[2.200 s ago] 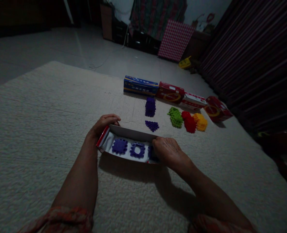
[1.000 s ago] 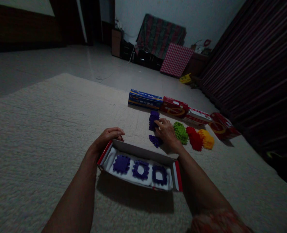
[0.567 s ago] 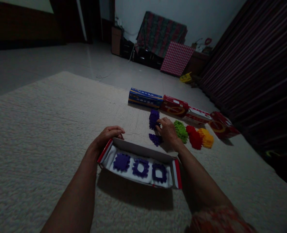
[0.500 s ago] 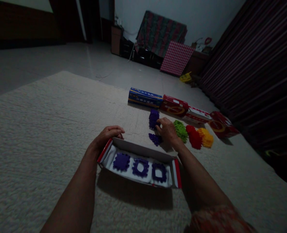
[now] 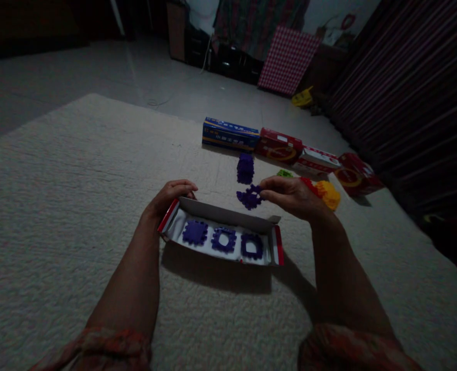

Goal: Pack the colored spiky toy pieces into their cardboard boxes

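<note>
An open shallow box (image 5: 220, 210) with red ends lies in front of me, lined with white. Three purple notched plastic tiles sit in it in a row: a solid one (image 5: 195, 232) at left, and two with centre holes, a middle one (image 5: 223, 240) and a right one (image 5: 252, 247). My left hand (image 5: 173, 196) curls round the box's far left corner. Beyond the box, my right hand (image 5: 290, 195) pinches a purple notched tile (image 5: 256, 191) with a hole, above another purple piece (image 5: 244, 199). A purple stack (image 5: 246, 168) stands just behind.
Green pieces (image 5: 284, 173), red pieces (image 5: 307, 182) and yellow pieces (image 5: 328, 194) lie at the right, partly behind my right hand. A blue box (image 5: 230, 135), a red box (image 5: 278, 146), a white-and-red box (image 5: 317, 159) and another red box (image 5: 357, 174) line the cream mat (image 5: 97, 165).
My right hand has drawn back to the right from the purple stack, and a holed purple tile now shows in its fingers. My left hand stays at the box corner. The view has tilted down.
</note>
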Tool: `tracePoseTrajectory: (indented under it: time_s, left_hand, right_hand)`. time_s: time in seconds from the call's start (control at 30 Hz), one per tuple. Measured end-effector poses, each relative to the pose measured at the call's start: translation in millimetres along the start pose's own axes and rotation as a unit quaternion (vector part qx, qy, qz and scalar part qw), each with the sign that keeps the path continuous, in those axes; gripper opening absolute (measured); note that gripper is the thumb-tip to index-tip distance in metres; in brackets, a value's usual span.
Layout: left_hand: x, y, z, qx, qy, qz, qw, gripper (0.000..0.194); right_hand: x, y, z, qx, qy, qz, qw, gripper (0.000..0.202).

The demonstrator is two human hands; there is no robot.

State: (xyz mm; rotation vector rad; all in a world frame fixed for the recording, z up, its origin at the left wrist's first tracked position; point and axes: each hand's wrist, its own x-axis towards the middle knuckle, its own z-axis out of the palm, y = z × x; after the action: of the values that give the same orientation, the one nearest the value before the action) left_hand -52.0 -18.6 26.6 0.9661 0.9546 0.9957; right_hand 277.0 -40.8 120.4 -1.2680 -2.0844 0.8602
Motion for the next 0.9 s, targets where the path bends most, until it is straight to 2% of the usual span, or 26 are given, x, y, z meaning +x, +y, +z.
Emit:
tracePoseTrajectory:
  time_s: [0.07,0.13,0.27,0.4,0.57,0.77,0.9]
  left_hand:
    - [-0.7,0.2,0.2,0.002,-0.001,0.002,1.0,0.019]
    - [-1.5,0.8,0.7,0.004,0.0,0.005,1.0,0.018]
    - [-2.3,2.2,1.0,0.007,0.004,0.006,1.0,0.019]
    - [-1.9,1.9,0.6,0.009,0.0,0.007,1.0,0.019]
    - [-2.8,2.0,2.0,0.002,0.005,0.006,1.0,0.018]
    - [0.2,-0.5,0.6,0.005,-0.004,0.011,1.0,0.017]
    - [1.6,-2.1,-0.6,0.003,-0.004,0.013,1.0,0.02]
  right_hand:
    - [-15.5,-17.8,-0.7,-0.013,-0.093,-0.017,0.995,0.019]
    - [-27.4,-28.8,1.1,-0.047,-0.16,-0.036,0.985,0.017]
    - [-40.6,-33.5,8.6,-0.105,-0.212,-0.052,0.97,0.02]
    - [-44.0,-31.0,17.4,-0.116,-0.213,-0.061,0.968,0.02]
    - [-39.2,-35.0,38.2,-0.114,-0.181,-0.073,0.974,0.021]
    - [-23.7,-53.8,73.0,-0.074,-0.116,-0.059,0.989,0.021]
    - [-8.5,-67.1,94.8,-0.057,-0.109,-0.064,0.99,0.018]
